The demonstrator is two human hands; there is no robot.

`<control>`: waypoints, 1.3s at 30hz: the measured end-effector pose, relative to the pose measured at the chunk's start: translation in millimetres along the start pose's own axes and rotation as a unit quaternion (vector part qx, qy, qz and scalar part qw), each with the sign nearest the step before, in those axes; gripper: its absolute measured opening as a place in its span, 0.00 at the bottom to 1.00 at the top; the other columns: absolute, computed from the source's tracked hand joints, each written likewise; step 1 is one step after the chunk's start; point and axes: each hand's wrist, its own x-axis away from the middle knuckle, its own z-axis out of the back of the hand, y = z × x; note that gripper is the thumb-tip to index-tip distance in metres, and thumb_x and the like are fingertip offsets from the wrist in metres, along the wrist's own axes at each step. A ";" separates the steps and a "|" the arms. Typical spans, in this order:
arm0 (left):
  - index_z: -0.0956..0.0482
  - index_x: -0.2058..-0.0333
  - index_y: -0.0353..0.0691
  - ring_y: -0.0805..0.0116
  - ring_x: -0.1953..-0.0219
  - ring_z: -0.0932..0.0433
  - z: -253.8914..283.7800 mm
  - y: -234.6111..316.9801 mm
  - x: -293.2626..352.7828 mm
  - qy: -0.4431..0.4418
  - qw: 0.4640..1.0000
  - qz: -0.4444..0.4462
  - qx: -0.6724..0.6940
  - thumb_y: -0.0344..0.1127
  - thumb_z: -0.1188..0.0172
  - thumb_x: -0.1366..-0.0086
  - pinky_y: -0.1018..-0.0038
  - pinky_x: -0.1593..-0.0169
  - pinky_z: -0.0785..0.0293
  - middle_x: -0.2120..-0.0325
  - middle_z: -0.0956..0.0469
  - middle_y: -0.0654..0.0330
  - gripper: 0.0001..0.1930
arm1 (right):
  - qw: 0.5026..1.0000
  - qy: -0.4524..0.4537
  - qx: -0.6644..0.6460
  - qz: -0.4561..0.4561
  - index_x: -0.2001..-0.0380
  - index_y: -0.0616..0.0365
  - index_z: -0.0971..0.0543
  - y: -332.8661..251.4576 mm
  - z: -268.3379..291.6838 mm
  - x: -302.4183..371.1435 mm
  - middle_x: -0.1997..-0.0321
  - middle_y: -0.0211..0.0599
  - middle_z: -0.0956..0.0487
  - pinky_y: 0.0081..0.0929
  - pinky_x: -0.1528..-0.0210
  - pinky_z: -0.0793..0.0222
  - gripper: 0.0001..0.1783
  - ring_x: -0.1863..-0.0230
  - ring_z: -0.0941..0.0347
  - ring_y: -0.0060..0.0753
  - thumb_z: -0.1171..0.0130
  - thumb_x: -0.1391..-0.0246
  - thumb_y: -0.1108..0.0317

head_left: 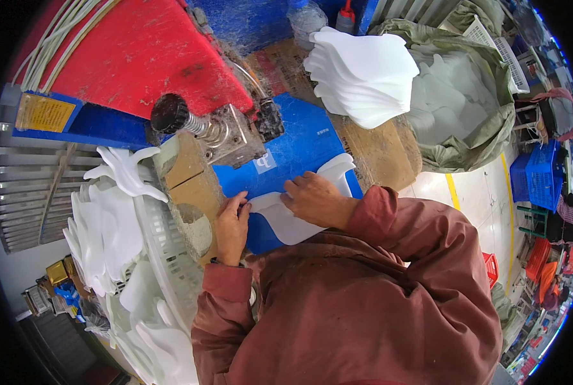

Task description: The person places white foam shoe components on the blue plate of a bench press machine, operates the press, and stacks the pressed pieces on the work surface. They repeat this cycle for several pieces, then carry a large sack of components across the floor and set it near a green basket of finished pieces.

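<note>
A smooth white curved piece (294,226), flat and wavy-edged like a soft foam or plastic cut-out, lies across a blue board (305,138) in front of me. My left hand (233,223) has its thumb and fingers pinched at the left tip of this piece. Bent over the middle of its upper edge, the fingers of my right hand (315,197) are closed on it. The right end of the piece curls up beyond that hand. Just above my left hand stands a machine head (232,138) with a black knob and a spring.
A stack of similar white pieces (366,74) sits on cardboard (386,151) at the back right. Beside it a green sack (456,153) holds more. On the left, white pieces fill a white basket (161,237). A red machine cover (132,54) takes up the upper left.
</note>
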 end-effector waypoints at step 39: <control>0.12 0.54 0.40 0.51 0.55 0.24 -62.8 66.9 10.0 0.030 0.982 -0.149 -0.110 0.36 0.24 0.43 0.59 0.52 0.25 0.60 0.25 0.54 0.18 | 0.889 0.196 -0.351 -0.219 0.57 0.60 0.16 62.5 15.5 74.8 0.57 0.46 0.18 0.40 0.57 0.22 0.10 0.59 0.19 0.51 0.33 0.40 0.70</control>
